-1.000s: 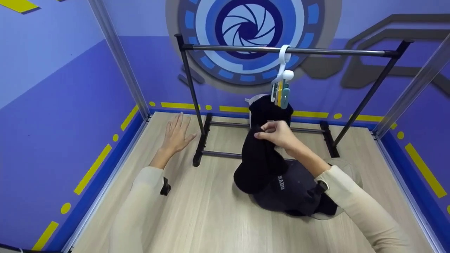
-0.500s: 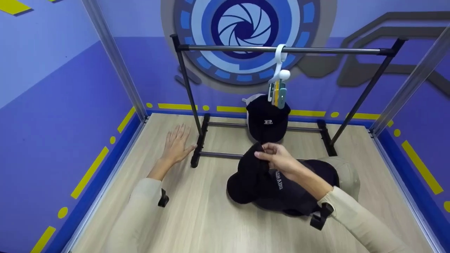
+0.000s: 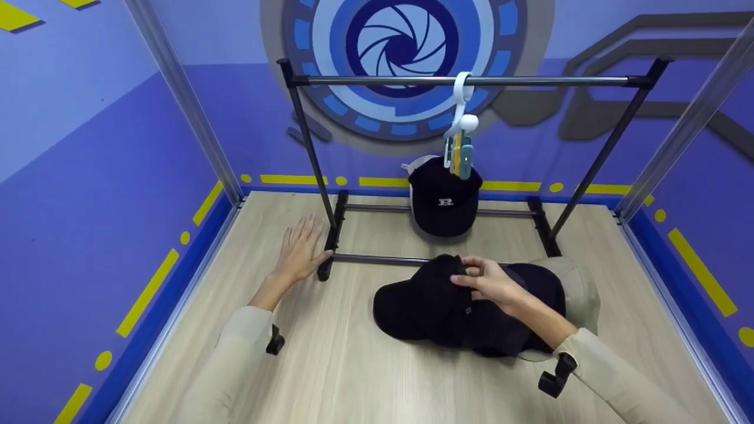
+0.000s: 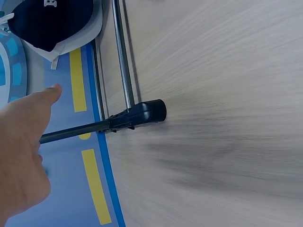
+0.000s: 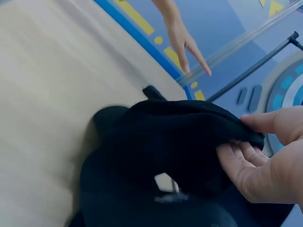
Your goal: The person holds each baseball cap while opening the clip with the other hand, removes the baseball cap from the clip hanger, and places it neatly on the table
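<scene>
A black baseball cap (image 3: 418, 300) lies over the left part of a row of overlapping caps on the wood-look table, its brim toward the left. My right hand (image 3: 489, 284) pinches the rim at its back, thumb outside and fingers inside, as the right wrist view shows. Under and beside it are a dark cap (image 3: 539, 285) and a beige cap (image 3: 580, 288). My left hand (image 3: 299, 250) is held with fingers extended beside the left foot of a black metal rack (image 3: 377, 259), holding nothing.
White-hooked hangers with coloured clips (image 3: 460, 150) hang from the rack's top bar (image 3: 542, 82). Below them hang a navy cap (image 3: 446, 209) with a white letter and a white cap behind it. Blue panel walls (image 3: 112, 194) enclose the table (image 3: 330, 365) on the sides and back.
My right hand has brought the black cap down and toward me onto the other caps, uncovering the hanging navy cap. My left hand has shifted slightly down in view.
</scene>
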{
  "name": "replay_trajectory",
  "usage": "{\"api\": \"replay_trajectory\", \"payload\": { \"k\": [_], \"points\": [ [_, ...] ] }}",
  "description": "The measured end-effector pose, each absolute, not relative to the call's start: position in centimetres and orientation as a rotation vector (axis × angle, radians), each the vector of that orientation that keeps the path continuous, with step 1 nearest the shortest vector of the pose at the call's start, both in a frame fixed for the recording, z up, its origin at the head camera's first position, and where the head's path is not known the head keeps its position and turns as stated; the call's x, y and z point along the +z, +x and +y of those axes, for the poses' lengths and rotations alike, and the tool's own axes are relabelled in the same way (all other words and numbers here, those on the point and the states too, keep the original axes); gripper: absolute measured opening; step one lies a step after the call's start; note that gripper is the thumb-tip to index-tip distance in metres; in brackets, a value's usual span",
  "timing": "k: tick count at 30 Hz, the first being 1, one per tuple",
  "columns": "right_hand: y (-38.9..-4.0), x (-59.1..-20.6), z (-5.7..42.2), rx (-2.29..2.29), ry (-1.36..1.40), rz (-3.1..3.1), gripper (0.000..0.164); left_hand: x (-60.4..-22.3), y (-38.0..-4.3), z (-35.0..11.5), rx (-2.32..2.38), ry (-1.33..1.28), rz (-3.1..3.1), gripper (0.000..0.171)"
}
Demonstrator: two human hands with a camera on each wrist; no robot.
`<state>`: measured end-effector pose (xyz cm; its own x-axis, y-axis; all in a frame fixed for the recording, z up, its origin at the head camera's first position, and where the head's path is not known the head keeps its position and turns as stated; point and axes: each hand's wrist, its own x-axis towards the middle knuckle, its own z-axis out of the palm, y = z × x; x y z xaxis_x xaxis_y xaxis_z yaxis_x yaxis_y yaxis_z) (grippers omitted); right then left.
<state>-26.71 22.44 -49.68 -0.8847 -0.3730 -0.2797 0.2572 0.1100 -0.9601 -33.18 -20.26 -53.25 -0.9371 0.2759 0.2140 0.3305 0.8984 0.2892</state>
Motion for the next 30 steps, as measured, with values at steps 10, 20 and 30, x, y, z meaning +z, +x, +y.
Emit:
{"api": "replay_trajectory", "payload": {
  "k": [10,20,30],
  "points": [
    [-26.7,-49.9,25.0,-1.611,-0.073,2.154,0.071,-53.5,-33.0,-19.7,-0.496,-0.531,-2.881,0.07],
    [-27.5,-49.0,27.1,-1.621,-0.145,2.107,0.062,-53.8,-33.0,-19.1,-0.521,-0.642,-2.899,0.063],
    [-30.5,-47.2,28.5,-1.658,-0.207,2.117,0.042,-53.4,-34.4,-17.2,-0.465,-0.713,-2.942,0.059]
  ]
}}
